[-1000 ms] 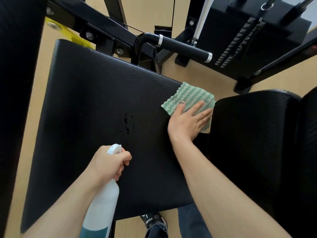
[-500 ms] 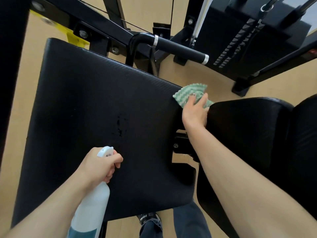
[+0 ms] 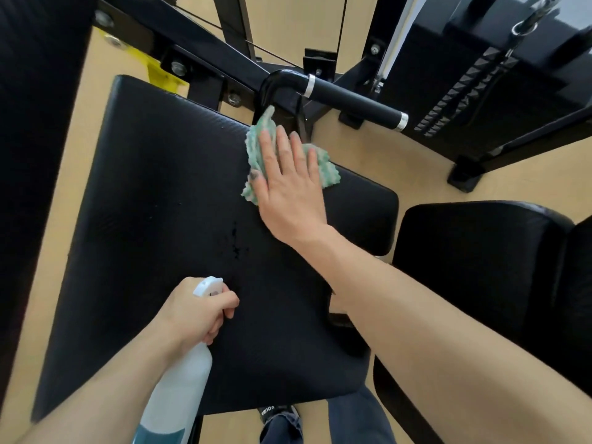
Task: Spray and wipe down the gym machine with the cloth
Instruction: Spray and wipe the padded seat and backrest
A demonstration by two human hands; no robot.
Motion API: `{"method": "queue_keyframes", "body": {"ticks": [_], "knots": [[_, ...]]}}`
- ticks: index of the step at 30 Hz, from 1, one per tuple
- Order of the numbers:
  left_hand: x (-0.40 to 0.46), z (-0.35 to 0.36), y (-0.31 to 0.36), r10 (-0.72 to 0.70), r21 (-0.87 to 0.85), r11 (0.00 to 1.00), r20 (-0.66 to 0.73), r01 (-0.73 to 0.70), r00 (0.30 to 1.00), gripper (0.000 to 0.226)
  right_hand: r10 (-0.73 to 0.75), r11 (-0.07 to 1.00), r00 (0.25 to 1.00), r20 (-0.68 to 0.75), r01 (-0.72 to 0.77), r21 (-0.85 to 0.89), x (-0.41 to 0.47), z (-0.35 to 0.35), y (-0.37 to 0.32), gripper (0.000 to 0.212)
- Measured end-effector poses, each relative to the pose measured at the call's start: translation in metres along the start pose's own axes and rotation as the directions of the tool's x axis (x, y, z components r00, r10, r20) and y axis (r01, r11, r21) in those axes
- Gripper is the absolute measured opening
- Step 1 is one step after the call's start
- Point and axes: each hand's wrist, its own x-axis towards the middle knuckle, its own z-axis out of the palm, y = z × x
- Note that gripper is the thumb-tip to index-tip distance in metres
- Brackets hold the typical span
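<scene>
Closest to the camera, at the bottom edge, there's a dark shoe (image 3: 278, 413) on the tan floor (image 3: 400, 24) with some white lettering on the tongue. It's upside down and partly cut off, so I can't read it properly. A dark trouser leg (image 3: 358, 421) sits right beside it.

Next up is the spray bottle (image 3: 177, 392). It has a white, slightly see-through body with a teal band at the very bottom of the frame, and I honestly can't tell how much liquid is inside. No readable label on it from this angle. The left hand (image 3: 195, 310) is wrapped around the neck, fingers curled over the white trigger head, with the nozzle aimed out over the big black seat pad (image 3: 153, 193).

Around the middle of that pad there's a small patch of wet droplets (image 3: 236, 237), shiny against the textured vinyl.

Further out, the right hand (image 3: 288, 184) lies flat with fingers straight and together, pressing the green-and-white cloth (image 3: 325, 169) onto the far edge of the pad. The cloth is bunched up and sticks out on both sides of the hand, one corner poking up toward the bent black handle (image 3: 349, 100) with chrome rings.

To the right is a second black pad (image 3: 474, 267), apart from the first. At the back, the black frame (image 3: 198, 36) carries a yellow sticker (image 3: 157, 70), with no legible text.
</scene>
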Motion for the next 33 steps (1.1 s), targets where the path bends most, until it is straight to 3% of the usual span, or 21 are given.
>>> {"method": "queue_keyframes", "body": {"ticks": [2, 4, 7, 9, 10, 12, 13, 15, 23, 29, 33], "knots": [[-0.001, -0.001, 0.000, -0.007, -0.016, 1.000, -0.002, 0.007, 1.000, 0.024, 0.018, 0.999, 1.000, 0.009, -0.018, 0.027, -0.028, 0.001, 0.029, 0.060], [-0.002, -0.001, 0.002, -0.009, -0.012, 1.000, 0.010, 0.009, 1.000, 0.024, 0.201, 0.979, 0.980, -0.004, -0.201, 0.046, -0.062, 0.005, 0.049, 0.060], [-0.001, -0.001, 0.002, -0.015, -0.020, 1.000, 0.014, 0.015, 1.000, 0.023, 0.516, 0.851, 0.856, 0.023, -0.515, 0.100, -0.069, 0.012, 0.039, 0.062], [-0.001, -0.001, 0.001, -0.023, -0.034, 0.999, 0.008, 0.023, 1.000, 0.023, 0.556, 0.827, 0.831, 0.006, -0.554, 0.094, -0.039, 0.010, 0.005, 0.062], [0.000, 0.000, 0.002, -0.029, -0.037, 0.999, 0.010, 0.029, 1.000, 0.023, 0.467, 0.881, 0.884, -0.006, -0.465, 0.086, -0.024, 0.008, -0.014, 0.062], [0.001, 0.000, 0.002, -0.042, -0.056, 0.998, 0.011, 0.042, 0.999, 0.025, 0.121, 0.991, 0.993, -0.010, -0.120, 0.053, 0.002, 0.009, -0.051, 0.060], [0.002, 0.000, 0.002, -0.045, -0.061, 0.997, 0.011, 0.046, 0.999, 0.026, -0.025, 0.999, 1.000, 0.003, 0.025, 0.036, 0.012, 0.007, -0.060, 0.059], [0.003, 0.000, 0.002, -0.044, -0.047, 0.998, 0.007, 0.044, 0.999, 0.028, -0.165, 0.986, 0.986, 0.022, 0.164, 0.017, 0.024, 0.003, -0.056, 0.057], [-0.001, 0.000, 0.005, -0.039, -0.054, 0.998, 0.010, 0.039, 0.999, 0.032, -0.238, 0.971, 0.959, 0.157, 0.235, 0.040, -0.082, 0.004, -0.012, 0.050], [0.002, 0.002, 0.000, -0.055, -0.075, 0.996, 0.000, 0.054, 0.999, 0.035, -0.500, 0.852, 0.854, 0.145, 0.515, -0.095, 0.040, -0.006, -0.066, 0.049], [0.002, 0.000, -0.001, -0.069, -0.062, 0.996, 0.011, 0.069, 0.998, 0.034, -0.530, 0.840, 0.842, 0.101, 0.538, -0.068, 0.094, -0.012, -0.103, 0.050]]}}
